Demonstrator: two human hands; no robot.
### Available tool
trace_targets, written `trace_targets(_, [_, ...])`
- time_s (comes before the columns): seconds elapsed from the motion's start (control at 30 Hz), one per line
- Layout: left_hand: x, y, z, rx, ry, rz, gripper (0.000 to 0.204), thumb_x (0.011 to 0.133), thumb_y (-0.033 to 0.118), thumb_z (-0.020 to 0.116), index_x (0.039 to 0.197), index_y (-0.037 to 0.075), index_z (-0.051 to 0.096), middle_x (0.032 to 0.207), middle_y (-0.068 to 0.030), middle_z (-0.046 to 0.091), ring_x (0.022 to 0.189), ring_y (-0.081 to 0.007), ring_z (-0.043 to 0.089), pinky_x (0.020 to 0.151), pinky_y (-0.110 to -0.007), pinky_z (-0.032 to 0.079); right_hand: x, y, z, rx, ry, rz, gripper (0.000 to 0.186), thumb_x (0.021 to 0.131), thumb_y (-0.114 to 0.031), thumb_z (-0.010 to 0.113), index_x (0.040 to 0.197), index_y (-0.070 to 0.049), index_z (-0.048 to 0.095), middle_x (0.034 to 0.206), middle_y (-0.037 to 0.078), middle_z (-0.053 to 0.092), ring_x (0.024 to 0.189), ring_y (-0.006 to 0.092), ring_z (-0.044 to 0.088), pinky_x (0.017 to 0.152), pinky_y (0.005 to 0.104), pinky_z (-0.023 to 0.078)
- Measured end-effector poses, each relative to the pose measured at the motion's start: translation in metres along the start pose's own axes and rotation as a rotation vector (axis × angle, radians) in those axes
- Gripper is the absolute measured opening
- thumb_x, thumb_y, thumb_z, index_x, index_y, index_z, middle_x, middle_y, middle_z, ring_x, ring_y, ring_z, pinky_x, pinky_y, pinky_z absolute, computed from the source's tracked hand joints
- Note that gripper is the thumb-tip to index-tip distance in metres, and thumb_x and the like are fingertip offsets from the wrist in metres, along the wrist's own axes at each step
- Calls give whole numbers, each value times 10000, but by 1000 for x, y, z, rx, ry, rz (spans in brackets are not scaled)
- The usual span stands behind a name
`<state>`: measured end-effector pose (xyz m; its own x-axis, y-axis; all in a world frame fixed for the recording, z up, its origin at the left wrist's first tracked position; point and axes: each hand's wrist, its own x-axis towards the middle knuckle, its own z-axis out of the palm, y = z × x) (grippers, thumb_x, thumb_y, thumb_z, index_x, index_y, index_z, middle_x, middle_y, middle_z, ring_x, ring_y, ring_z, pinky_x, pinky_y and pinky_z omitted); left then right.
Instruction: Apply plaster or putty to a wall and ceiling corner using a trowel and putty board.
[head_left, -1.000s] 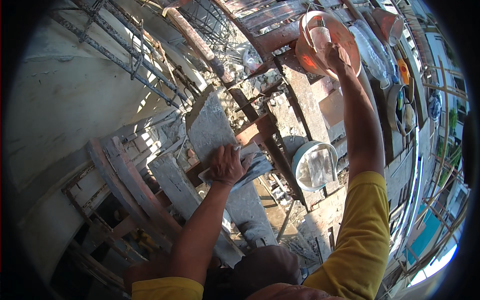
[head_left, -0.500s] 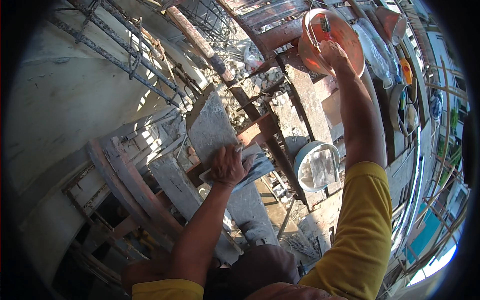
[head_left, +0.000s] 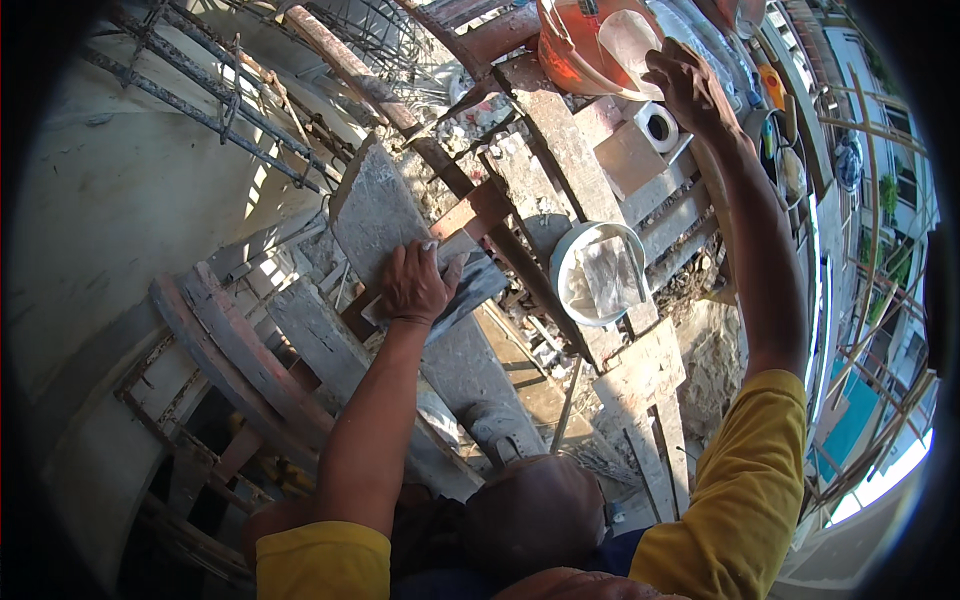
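My left hand (head_left: 415, 282) has its fingers curled over a flat metal trowel (head_left: 473, 288) resting across a grey plank (head_left: 372, 205). Up at the top, my right hand (head_left: 690, 90) is closed on a pale cup-like object (head_left: 628, 48) at the right rim of an orange bucket (head_left: 565, 60). A dark brush (head_left: 587, 8) stands inside that bucket, partly cut off by the frame. Lower down, between my arms, a pale blue bucket (head_left: 566, 275) holds greyish material and a stick. A white ring-shaped item (head_left: 658, 128) lies below my right hand.
Rusty rebar (head_left: 220, 120) runs along a pale wall (head_left: 120, 210) at left. Uneven boards (head_left: 540, 120) with gaps cross rubble. Curved timbers (head_left: 230, 350) sit lower left. Plastic bottles, an orange tool (head_left: 770, 88) and bamboo poles (head_left: 875, 130) line the right side.
The scene has shifted up and left in view. My right hand has moved rightward out of the orange bucket to its rim with the pale object. My left hand stays on the trowel.
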<state>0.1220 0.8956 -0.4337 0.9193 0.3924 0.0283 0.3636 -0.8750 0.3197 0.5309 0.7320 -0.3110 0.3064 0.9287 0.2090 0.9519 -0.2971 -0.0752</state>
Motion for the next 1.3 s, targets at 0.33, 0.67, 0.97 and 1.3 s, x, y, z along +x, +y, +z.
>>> trace_targets(0.33, [1, 3, 3, 30, 30, 22, 421, 845, 397, 570, 963, -7, 570, 906, -162, 587, 810, -335, 539, 726, -410, 450, -148, -109, -79, 95, -333, 272, 100, 816, -111, 575, 849, -17, 588, 896, 124, 511, 906, 266, 530, 794, 393, 424])
trace_targets(0.67, [-2, 5, 8, 27, 103, 73, 427, 834, 387, 593, 1000, -4, 550, 920, -185, 594, 857, -350, 555, 783, -428, 440, -206, -156, -85, -57, -391, 190, 117, 821, -117, 527, 821, -30, 604, 919, 123, 540, 969, 278, 534, 859, 371, 451])
trace_targets(0.97, [-2, 6, 2, 47, -4, 12, 532, 872, 478, 518, 1046, -24, 559, 1000, -211, 603, 934, -388, 549, 806, -452, 441, -214, -161, -83, -13, -383, 243, 173, 847, -157, 494, 842, -6, 578, 944, 140, 549, 969, 309, 534, 821, 384, 468])
trace_targets(1.3, [-3, 1, 8, 79, 62, 32, 453, 847, 436, 558, 999, 9, 582, 937, -169, 607, 857, -344, 558, 759, -421, 452, -206, -161, -83, -62, -387, 166, 141, 819, -130, 518, 815, -9, 591, 962, 121, 561, 965, 289, 536, 809, 373, 474])
